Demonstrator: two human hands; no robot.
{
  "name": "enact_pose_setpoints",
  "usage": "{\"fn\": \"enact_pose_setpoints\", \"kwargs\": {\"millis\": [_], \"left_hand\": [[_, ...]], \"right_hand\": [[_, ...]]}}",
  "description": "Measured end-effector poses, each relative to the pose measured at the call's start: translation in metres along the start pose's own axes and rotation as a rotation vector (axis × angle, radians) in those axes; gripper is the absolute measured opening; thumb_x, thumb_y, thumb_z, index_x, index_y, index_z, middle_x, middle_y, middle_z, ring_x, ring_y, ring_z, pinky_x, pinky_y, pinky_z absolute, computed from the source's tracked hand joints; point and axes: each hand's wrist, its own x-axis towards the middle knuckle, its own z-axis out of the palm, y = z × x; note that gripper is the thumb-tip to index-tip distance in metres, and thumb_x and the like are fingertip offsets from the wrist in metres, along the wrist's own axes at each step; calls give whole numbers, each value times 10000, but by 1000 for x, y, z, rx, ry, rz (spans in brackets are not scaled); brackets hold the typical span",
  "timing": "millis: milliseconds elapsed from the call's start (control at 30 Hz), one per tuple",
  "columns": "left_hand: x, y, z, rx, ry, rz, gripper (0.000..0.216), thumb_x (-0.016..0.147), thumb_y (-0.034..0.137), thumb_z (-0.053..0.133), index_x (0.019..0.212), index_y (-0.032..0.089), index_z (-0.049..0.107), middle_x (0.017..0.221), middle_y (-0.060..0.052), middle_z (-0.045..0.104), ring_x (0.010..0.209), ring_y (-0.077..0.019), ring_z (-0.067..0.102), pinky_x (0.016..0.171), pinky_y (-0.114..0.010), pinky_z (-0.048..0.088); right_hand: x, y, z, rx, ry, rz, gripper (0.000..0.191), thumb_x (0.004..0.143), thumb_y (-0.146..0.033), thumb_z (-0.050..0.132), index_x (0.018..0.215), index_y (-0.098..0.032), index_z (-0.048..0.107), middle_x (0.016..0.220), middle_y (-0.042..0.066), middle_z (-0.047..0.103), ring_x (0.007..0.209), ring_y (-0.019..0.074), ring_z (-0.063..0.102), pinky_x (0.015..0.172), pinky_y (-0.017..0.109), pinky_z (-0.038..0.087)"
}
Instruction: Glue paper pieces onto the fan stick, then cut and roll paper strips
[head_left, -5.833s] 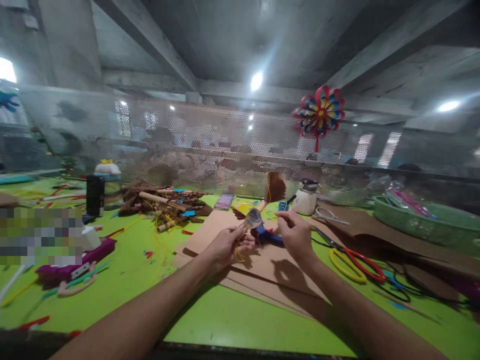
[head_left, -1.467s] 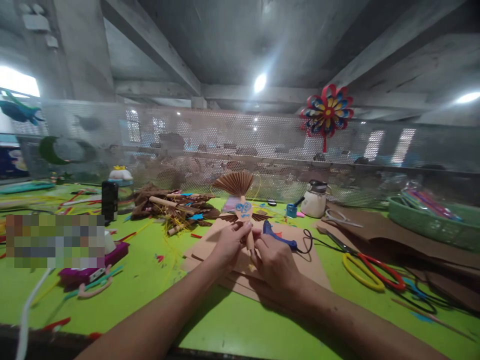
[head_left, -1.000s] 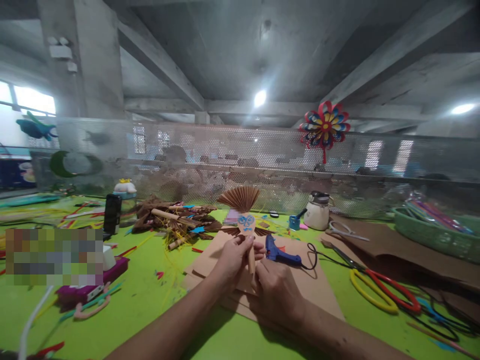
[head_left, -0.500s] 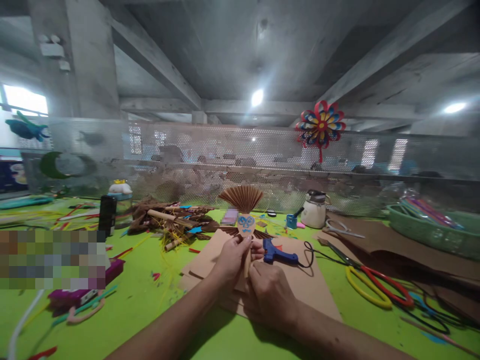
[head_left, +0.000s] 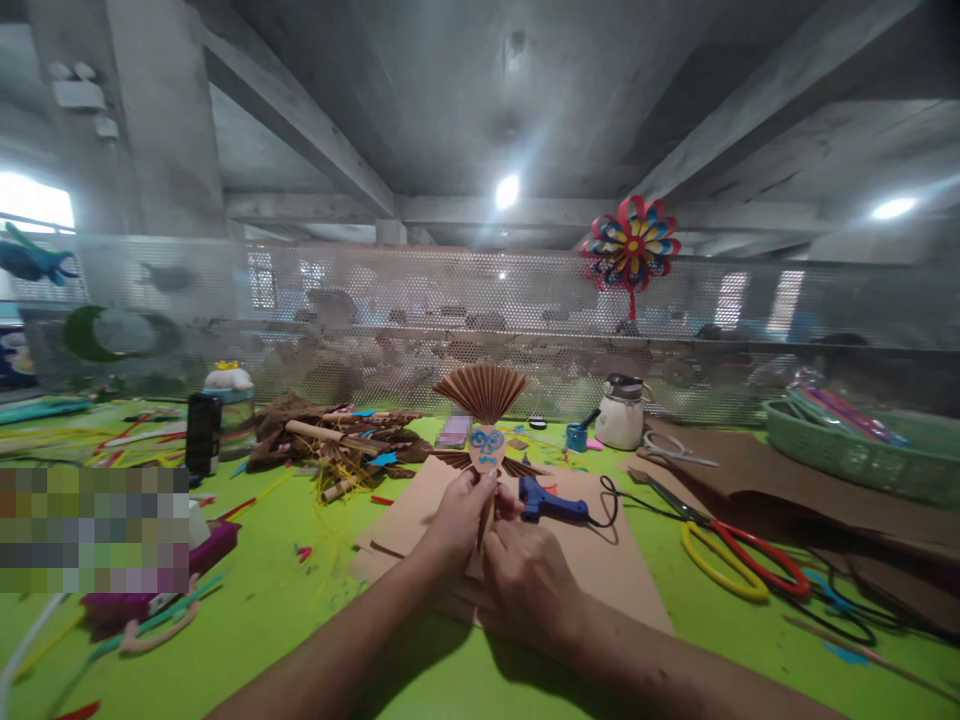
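Observation:
Between my hands stands a paper figure [head_left: 487, 447] with a blue painted face and a pleated brown fan [head_left: 484, 390] above its head. My left hand [head_left: 460, 512] is closed around the figure just below the face, thumb near the chin. Lower down, my right hand [head_left: 534, 575] is closed on the figure's brown paper body, which the fingers partly hide. Both hands are over stacked sheets of brown paper [head_left: 622, 570]. A blue glue gun [head_left: 555, 500] lies just beyond my right hand, its black cord trailing right.
Red-and-yellow-handled scissors [head_left: 724, 560] and brown paper lie at the right, before a green basket [head_left: 862, 455]. A white jug [head_left: 621, 415] and blue pot [head_left: 577, 438] stand behind. Paper scraps [head_left: 337, 440] and a black phone [head_left: 203, 435] are left. A perforated screen [head_left: 420, 350] closes the back.
The whole view has shifted slightly, with things appearing a little further left. Both hands keep their hold on the figure, and its fan is turned a little more upright.

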Motion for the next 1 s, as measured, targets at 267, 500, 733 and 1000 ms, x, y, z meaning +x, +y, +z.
{"fn": "enact_pose_setpoints", "kwargs": {"millis": [267, 500, 733, 1000], "left_hand": [[3, -4, -3, -36, -79, -6, 228, 762, 355, 609, 735, 154, 504, 610, -4, 611, 542, -114, 560, 579, -228, 443], [5, 2, -6, -70, -75, -25, 260, 745, 350, 647, 817, 153, 494, 659, 5, 602, 537, -89, 554, 521, -190, 430], [16, 4, -29, -4, 40, -38, 274, 781, 407, 602, 872, 183, 472, 571, 31, 566, 435, -80, 514, 412, -160, 374], [37, 29, -64, 89, 278, -93, 144, 786, 188, 569, 664, 125, 524, 533, -16, 569, 362, -53, 453, 323, -136, 306]], "right_hand": [[2, -2, 1, -28, 42, -23, 206, 812, -334, 525, 760, -134, 530, 655, 78, 573, 604, 189, 491, 540, 320, 305], [-6, -3, 7, 41, 0, 15, 139, 771, -260, 542, 676, -169, 498, 631, 37, 530, 565, 153, 435, 522, 299, 255], [-4, 0, -11, 154, -43, 45, 105, 773, -160, 485, 669, -174, 491, 656, 27, 513, 598, 142, 438, 539, 277, 269], [-15, 20, -4, 269, -160, 216, 139, 778, -91, 489, 662, -166, 502, 686, 35, 546, 604, 135, 473, 570, 258, 329]]}}
